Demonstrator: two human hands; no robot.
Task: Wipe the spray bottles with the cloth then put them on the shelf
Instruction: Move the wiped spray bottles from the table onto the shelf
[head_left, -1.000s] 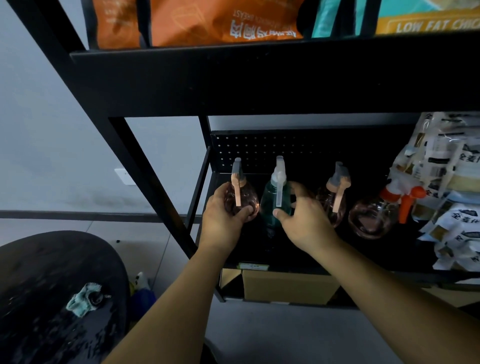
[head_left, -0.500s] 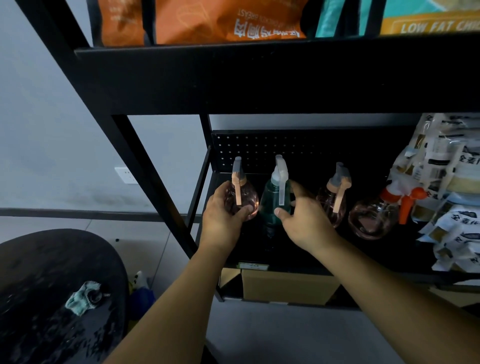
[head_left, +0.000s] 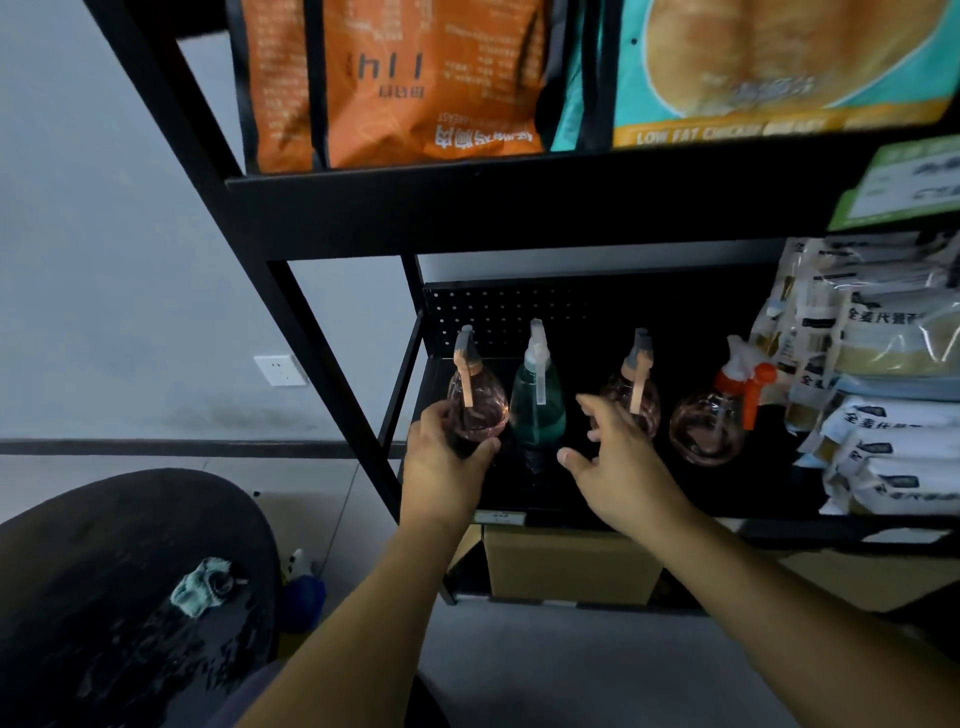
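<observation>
The right hand (head_left: 618, 457) has let go of the teal spray bottle (head_left: 537, 410) it was gripping half a second ago: its fingers are now spread and relaxed, holding nothing, hovering just right of that bottle in the centre of the frame. The bottle stands upright on the black shelf (head_left: 649, 512). The left hand (head_left: 441, 462) still has its fingers and thumb curled round the base of the leftmost pink spray bottle (head_left: 475, 405), which also stands on the shelf. To the right stand two more, a pink bottle with a peach trigger (head_left: 636, 395) and a round pink bottle with an orange trigger (head_left: 709, 426), so four are lined up in a row. The cloth (head_left: 205, 590) lies crumpled on the dark worktop (head_left: 104, 571) at lower left, well apart from both hands. By my reading the placing step is nearly done; only the left hand's release seems to remain.
</observation>
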